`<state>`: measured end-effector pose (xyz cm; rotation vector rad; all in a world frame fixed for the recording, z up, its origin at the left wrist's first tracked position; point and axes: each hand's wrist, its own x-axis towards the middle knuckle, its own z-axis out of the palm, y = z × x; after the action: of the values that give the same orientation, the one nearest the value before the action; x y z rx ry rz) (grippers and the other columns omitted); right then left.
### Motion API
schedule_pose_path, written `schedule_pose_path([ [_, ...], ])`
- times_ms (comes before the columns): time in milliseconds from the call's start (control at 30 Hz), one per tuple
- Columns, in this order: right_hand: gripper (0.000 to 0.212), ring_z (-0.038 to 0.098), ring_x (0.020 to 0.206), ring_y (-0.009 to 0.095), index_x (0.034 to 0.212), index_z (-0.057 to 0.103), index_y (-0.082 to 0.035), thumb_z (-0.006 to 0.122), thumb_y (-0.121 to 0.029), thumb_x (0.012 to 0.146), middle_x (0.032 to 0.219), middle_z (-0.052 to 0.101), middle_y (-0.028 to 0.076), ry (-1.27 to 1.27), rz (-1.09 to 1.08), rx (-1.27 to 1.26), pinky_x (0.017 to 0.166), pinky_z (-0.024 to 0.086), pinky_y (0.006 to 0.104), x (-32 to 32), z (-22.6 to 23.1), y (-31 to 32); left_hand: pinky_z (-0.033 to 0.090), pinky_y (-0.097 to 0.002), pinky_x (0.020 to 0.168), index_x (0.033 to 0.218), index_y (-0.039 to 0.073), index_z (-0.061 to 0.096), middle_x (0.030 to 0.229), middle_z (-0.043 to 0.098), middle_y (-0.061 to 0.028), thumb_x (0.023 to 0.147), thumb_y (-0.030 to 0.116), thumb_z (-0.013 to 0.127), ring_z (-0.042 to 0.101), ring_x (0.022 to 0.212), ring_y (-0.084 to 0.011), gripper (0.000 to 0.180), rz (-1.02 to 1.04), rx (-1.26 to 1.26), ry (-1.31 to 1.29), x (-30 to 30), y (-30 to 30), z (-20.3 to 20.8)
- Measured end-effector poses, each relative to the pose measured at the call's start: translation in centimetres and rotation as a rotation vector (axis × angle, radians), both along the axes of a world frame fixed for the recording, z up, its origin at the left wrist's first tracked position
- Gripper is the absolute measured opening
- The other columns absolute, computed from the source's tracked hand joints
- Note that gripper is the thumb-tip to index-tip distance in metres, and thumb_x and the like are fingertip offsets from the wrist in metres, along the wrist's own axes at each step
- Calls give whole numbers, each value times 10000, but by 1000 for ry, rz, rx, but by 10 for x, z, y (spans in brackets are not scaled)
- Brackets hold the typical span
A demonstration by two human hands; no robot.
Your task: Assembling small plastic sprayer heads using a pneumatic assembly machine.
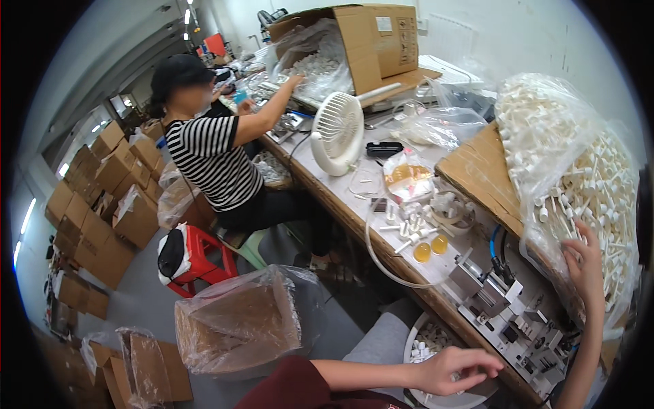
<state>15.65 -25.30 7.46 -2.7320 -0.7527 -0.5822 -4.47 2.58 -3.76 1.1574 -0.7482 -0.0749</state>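
My left hand (455, 371) hovers over a round white tub (411, 344) that holds small white plastic parts (428, 341). Its fingers are loosely bent and apart, with nothing visible in them. At the far right, my right hand (584, 262) reaches to the edge of a large clear plastic bag (541, 102) full of white caps on thin stems (593, 198). The right fingers are spread beside the stems, and no part shows between them. Between my hands, a metal bench fixture (521, 324) with clamps and a cylinder is mounted on the table.
A white fan (338, 133), loose white parts (412, 228), two yellow discs (422, 252) and a clear hose (373, 249) lie along the table. Cardboard (484, 174) lies under the bag. A co-worker (214, 150) sits further left. A plastic-lined carton (238, 327) stands on the floor.
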Motion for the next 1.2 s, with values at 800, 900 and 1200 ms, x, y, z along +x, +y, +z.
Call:
schedule_pose_path([
  [800, 74, 635, 1018, 310, 901, 623, 21, 594, 10, 834, 1148, 642, 148, -177, -223, 263, 846, 498, 330, -29, -4, -8, 534, -280, 650, 1155, 2, 619, 974, 667, -130, 932, -44, 492, 648, 778, -163, 261, 98, -170, 89, 8, 18, 57],
  [900, 62, 646, 947, 266, 844, 638, 17, 620, 39, 788, 1086, 634, 141, -179, -143, 298, 762, 517, 311, -33, -2, 6, 530, -311, 653, 1143, 5, 603, 1092, 628, -161, 930, 22, 562, 624, 735, -191, 218, 335, -332, -186, 10, 42, 87],
  [1200, 91, 641, 803, 185, 832, 699, -35, 679, 29, 770, 975, 621, 65, -240, -135, 400, 650, 524, 277, -44, -1, 6, 533, -279, 710, 903, 78, 644, 993, 612, -57, 937, 99, 620, 620, 833, -172, 47, -380, -722, -103, 3, 40, 146],
])
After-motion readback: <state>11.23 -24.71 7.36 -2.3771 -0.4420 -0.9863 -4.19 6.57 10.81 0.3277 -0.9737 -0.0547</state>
